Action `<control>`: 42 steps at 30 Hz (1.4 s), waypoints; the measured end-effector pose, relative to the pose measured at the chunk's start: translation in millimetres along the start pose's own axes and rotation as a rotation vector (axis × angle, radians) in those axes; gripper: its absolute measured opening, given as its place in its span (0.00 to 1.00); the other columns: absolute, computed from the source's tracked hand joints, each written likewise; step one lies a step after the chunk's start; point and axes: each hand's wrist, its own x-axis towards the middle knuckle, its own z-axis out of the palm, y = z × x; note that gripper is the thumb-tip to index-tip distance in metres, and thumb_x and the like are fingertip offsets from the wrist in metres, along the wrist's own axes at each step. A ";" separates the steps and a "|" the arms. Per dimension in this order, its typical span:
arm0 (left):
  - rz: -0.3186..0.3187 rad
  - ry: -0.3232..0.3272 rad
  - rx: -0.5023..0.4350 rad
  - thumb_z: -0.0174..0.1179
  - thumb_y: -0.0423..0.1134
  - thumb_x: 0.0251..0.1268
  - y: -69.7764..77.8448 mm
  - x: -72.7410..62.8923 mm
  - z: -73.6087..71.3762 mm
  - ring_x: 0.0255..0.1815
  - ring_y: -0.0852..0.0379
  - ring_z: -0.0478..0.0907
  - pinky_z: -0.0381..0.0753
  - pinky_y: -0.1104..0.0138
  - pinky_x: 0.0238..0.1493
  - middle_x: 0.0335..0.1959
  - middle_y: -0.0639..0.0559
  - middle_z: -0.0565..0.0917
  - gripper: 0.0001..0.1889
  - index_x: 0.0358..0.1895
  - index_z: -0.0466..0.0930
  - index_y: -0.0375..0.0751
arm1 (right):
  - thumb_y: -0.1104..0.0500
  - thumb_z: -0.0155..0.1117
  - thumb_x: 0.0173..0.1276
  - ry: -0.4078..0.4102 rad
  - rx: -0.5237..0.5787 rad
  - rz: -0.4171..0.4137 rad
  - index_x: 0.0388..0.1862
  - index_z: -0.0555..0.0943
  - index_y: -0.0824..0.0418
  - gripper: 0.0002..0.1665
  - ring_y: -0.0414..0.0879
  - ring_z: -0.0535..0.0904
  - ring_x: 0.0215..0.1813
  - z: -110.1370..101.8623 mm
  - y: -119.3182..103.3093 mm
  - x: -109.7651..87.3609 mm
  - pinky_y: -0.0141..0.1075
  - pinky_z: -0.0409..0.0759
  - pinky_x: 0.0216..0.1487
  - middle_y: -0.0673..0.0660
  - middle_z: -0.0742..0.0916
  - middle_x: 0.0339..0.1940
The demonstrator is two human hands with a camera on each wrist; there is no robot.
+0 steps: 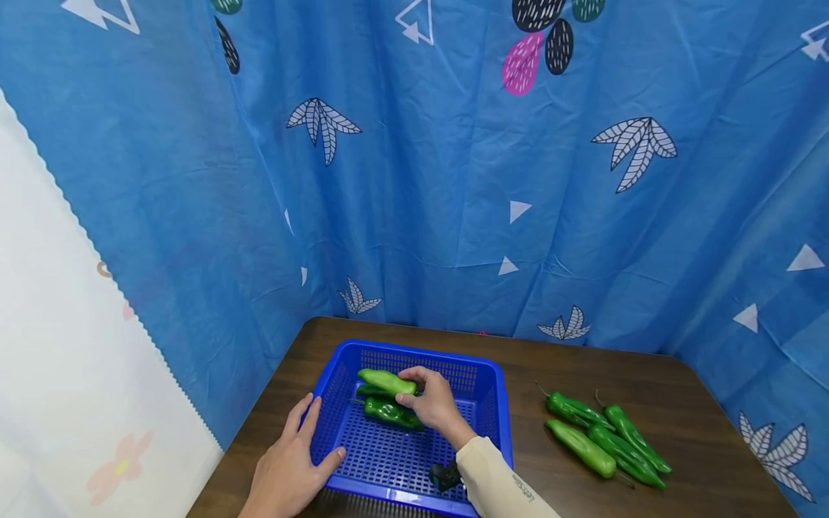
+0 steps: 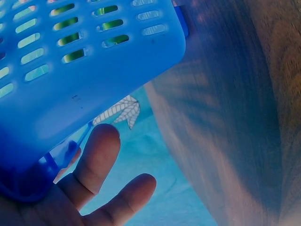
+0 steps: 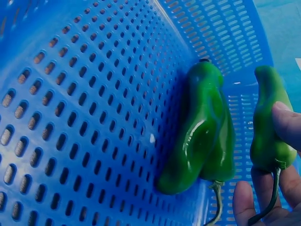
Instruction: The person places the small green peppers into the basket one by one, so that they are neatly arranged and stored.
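Observation:
My right hand (image 1: 435,404) pinches a light green pepper (image 3: 265,117) between thumb and fingers, inside a blue plastic basket (image 1: 382,453). In the right wrist view the pepper's stem points down past the fingers. Two darker green peppers lie side by side in the basket, one glossy pepper (image 3: 193,146) in front and another pepper (image 3: 225,153) partly behind it. At the basket's near left side, my left hand (image 1: 285,464) touches the rim with spread fingers. Its thumb reaches over the rim, while other fingers (image 2: 101,157) extend along the outside in the left wrist view.
Several green peppers (image 1: 583,450) lie in a group to the right of the basket on the dark wooden table (image 1: 527,496). A blue patterned curtain (image 1: 414,216) hangs behind the table, and a white cloth (image 1: 78,324) hangs at the left. The basket's walls are slotted and raised.

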 end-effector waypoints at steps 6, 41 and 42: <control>0.000 -0.009 -0.006 0.63 0.70 0.57 0.7 0.7 -0.3 0.43 0.48 0.86 0.77 0.59 0.25 0.81 0.51 0.53 0.53 0.80 0.55 0.46 | 0.63 0.77 0.58 -0.004 -0.019 0.017 0.50 0.86 0.56 0.19 0.44 0.83 0.43 2.5 1.9 -1.4 0.38 0.81 0.43 0.54 0.90 0.48; 0.008 -0.015 -0.001 0.62 0.70 0.59 0.7 0.8 -1.1 0.41 0.50 0.86 0.76 0.61 0.25 0.81 0.49 0.53 0.52 0.80 0.54 0.45 | 0.62 0.79 0.56 -0.068 -0.125 0.001 0.48 0.86 0.54 0.20 0.47 0.84 0.47 9.6 5.8 -0.9 0.43 0.81 0.48 0.52 0.90 0.48; 0.008 -0.013 -0.002 0.62 0.70 0.59 0.6 0.6 -1.1 0.42 0.50 0.86 0.76 0.61 0.25 0.81 0.49 0.53 0.52 0.80 0.54 0.45 | 0.62 0.80 0.55 -0.068 -0.129 -0.001 0.48 0.86 0.54 0.20 0.47 0.84 0.47 9.9 5.9 -0.8 0.43 0.81 0.48 0.52 0.90 0.47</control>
